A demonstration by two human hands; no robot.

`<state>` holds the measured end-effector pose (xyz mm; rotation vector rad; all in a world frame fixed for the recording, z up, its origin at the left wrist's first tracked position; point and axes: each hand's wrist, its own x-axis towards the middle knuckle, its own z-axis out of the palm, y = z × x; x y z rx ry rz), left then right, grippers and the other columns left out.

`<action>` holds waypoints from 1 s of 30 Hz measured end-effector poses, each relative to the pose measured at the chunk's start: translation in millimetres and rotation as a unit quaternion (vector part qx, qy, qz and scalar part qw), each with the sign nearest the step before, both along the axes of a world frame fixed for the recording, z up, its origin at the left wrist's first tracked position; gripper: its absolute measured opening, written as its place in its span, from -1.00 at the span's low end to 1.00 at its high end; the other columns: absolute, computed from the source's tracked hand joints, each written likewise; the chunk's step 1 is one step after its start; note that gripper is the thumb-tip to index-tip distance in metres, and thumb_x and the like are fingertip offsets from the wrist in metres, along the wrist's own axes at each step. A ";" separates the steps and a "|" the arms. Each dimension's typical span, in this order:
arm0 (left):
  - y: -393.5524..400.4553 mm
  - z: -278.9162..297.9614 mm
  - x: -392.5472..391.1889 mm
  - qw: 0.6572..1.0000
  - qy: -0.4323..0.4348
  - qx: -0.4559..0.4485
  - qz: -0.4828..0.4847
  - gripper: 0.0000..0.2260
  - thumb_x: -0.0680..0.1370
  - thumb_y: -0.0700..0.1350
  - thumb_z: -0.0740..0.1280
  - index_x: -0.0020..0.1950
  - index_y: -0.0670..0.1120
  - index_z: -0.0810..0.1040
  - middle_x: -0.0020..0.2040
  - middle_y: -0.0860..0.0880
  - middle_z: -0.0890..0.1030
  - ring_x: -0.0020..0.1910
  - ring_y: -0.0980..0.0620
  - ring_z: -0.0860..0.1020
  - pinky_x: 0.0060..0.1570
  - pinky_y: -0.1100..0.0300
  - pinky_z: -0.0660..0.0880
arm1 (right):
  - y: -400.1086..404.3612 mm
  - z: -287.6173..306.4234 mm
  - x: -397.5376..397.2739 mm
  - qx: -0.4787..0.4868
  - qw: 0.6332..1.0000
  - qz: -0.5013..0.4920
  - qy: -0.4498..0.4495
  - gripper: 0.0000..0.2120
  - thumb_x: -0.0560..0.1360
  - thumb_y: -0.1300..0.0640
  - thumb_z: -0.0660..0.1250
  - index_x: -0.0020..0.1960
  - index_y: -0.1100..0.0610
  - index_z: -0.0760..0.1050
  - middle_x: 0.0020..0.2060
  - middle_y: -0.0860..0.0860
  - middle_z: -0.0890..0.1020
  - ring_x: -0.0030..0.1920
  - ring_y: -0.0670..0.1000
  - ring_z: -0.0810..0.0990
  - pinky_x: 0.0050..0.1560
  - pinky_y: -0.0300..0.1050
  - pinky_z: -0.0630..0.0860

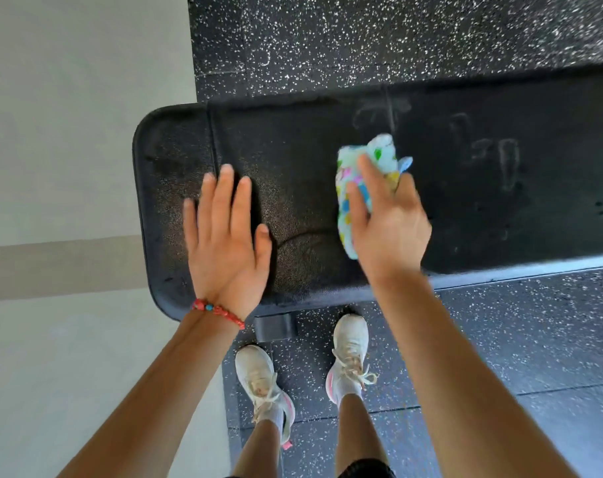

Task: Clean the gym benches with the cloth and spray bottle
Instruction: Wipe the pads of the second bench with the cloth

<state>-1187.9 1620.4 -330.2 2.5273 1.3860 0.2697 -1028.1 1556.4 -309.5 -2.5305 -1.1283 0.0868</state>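
Wiping the desk: the right hand has its fingers curled, gripping the cloth. Left hand lies flat, fingers spread. Dull smears beyond the cloth probably need wiping next; no spray bottle shows.

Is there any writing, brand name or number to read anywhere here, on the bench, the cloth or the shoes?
No text can be read.
Bench: faint pale smudges toward its right part, too blurred to tell whether they are letters.
Cloth, held by the right hand: coloured shapes only, no words.
Shoes: no brand mark can be made out.
Bracelet at the left hand: beads, no writing.
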 end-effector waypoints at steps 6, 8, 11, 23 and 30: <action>-11.8 -5.2 28.1 0.998 0.051 -0.018 -0.042 -0.53 0.53 -0.03 0.08 0.42 -0.18 0.29 0.45 -0.18 0.29 0.43 -0.18 0.22 0.37 -0.18 0.11 | 49.8 -10.7 47.5 -0.028 0.999 -0.029 -0.005 -0.65 0.58 -0.04 0.13 0.35 -0.06 0.37 0.08 0.19 0.49 0.00 0.19 0.52 -0.24 -0.07 0.34; -12.3 -7.0 25.7 0.997 0.061 -0.017 -0.042 -0.53 0.54 -0.03 0.07 0.43 -0.17 0.28 0.45 -0.18 0.28 0.43 -0.18 0.22 0.38 -0.16 0.10 | 33.7 -9.7 31.0 -0.010 1.000 -0.027 -0.001 -0.67 0.56 0.02 0.20 0.31 -0.01 0.43 -0.01 0.22 0.52 -0.10 0.21 0.55 -0.29 -0.05 0.42; -11.9 -6.4 25.7 0.997 0.065 -0.017 -0.044 -0.52 0.54 -0.04 0.07 0.43 -0.18 0.26 0.46 -0.18 0.27 0.44 -0.17 0.20 0.38 -0.16 0.10 | -8.6 -3.5 -1.9 0.015 1.000 0.010 0.005 -0.71 0.43 0.15 0.41 0.15 0.11 0.58 -0.24 0.24 0.56 -0.35 0.21 0.57 -0.47 -0.10 0.47; -13.6 -6.4 29.4 0.997 0.073 -0.005 -0.035 -0.53 0.53 -0.05 0.08 0.41 -0.19 0.29 0.44 -0.19 0.30 0.43 -0.19 0.22 0.38 -0.16 0.11 | 75.9 -8.4 50.0 -0.045 0.999 -0.003 0.020 -0.66 0.59 -0.04 0.08 0.34 -0.07 0.36 0.07 0.14 0.49 0.02 0.11 0.49 -0.22 -0.08 0.37; -31.6 5.1 57.1 0.999 0.042 -0.027 0.007 -0.54 0.53 -0.05 0.08 0.39 -0.20 0.33 0.42 -0.18 0.33 0.42 -0.21 0.24 0.37 -0.18 0.06 | -18.0 10.1 55.0 0.032 0.998 0.025 0.040 -0.72 0.48 0.03 0.29 0.17 0.04 0.56 -0.19 0.22 0.56 -0.28 0.22 0.57 -0.43 -0.12 0.42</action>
